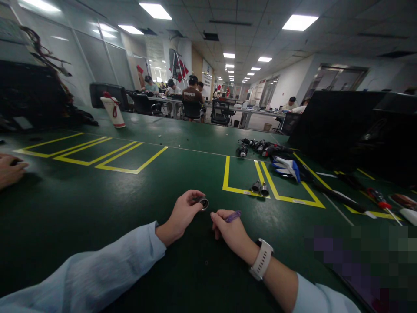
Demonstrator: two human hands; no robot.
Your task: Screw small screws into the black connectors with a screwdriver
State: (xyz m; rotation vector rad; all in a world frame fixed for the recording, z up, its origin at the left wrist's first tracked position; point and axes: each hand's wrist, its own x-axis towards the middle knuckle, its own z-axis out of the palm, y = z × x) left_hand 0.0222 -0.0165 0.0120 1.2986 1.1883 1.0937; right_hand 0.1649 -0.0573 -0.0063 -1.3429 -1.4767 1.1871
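Observation:
My left hand (pixel 184 212) is closed, thumb and fingers pinching a small round metal part (pixel 204 204) whose hollow, ring-like end faces right. Just to the right of it is my right hand (pixel 228 226), with a white watch at the wrist. Its fingers curl round a slim purple object (pixel 233 216) that sticks out past the knuckles; the rest of that object is hidden in the fist. A narrow gap separates the two hands above the green table (pixel 137 208). Farther right, two metal cylindrical fittings (pixel 259 188) stand by a yellow tape line.
Black cables with metal connectors (pixel 252 147) lie beyond, beside a blue-and-white object (pixel 286 168). A red-and-black screwdriver (pixel 379 200) is at right. A white cup-like container (pixel 113 111) stands at far left. Another person's hand (pixel 11 169) rests at the left edge.

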